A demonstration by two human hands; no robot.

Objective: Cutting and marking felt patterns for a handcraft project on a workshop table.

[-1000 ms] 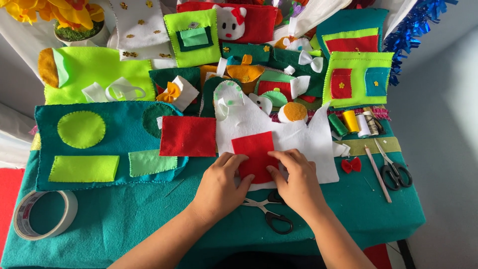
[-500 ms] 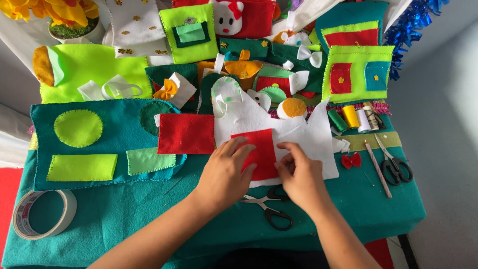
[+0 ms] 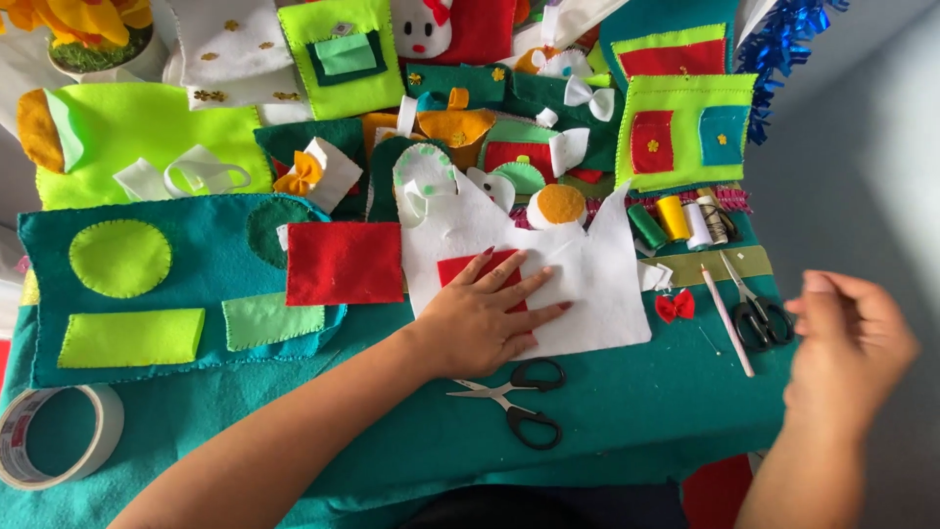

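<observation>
Pressing flat with fingers spread, the left hand (image 3: 485, 318) lies palm-down on a small red felt square (image 3: 468, 269), which sits on a white felt piece (image 3: 587, 284) spread over the teal felt table cover (image 3: 627, 411); the hand grips nothing, it only holds the square down. The right hand (image 3: 847, 348) hangs in the air at the table's right edge, well apart from the white piece, its fingers loosely curled and empty. Nearest to it lie a small pair of black-handled scissors (image 3: 756, 313), a white pencil (image 3: 727, 318) and a little red bow (image 3: 676, 306). Just below the left hand a larger pair of black-handled scissors (image 3: 519, 397) rests on the cover, blades shut and pointing left. A red felt rectangle (image 3: 345, 263) lies just left of the white piece, overlapping a teal felt panel (image 3: 196, 284) sewn with a lime circle and lime and pale green rectangles. Thread spools (image 3: 676, 220) in green, yellow and white stand beyond the white piece's right corner. A roll of tape (image 3: 54, 436) sits at the near left corner.
</observation>
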